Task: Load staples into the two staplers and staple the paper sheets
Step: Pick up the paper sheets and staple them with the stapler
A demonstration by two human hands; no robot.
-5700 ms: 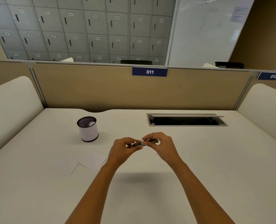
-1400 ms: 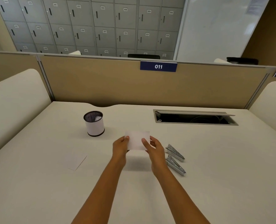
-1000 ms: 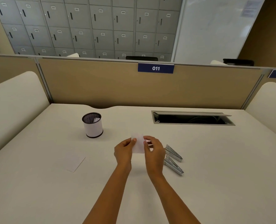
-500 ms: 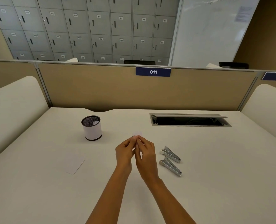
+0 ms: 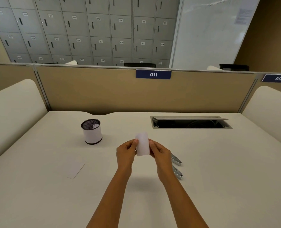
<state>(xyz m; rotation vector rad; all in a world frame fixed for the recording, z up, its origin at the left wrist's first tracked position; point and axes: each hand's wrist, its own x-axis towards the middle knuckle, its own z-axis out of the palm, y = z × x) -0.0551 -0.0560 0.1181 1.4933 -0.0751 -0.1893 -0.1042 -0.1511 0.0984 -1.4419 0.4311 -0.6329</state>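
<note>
desk (image 5: 218,178) | pen cup (image 5: 92,134) | paper sheet (image 5: 74,168) | far stapler (image 5: 176,159) | near stapler (image 5: 178,172)

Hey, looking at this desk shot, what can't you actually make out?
Head view only:
- Far stapler and near stapler: the right hand covers their left ends; staples inside cannot be seen.
- Held paper, pinched by left hand and right: sheet count and any staple too small to tell.
- Mesh cup: its wall hides most contents.
- Desk slot: interior too dark.
</note>
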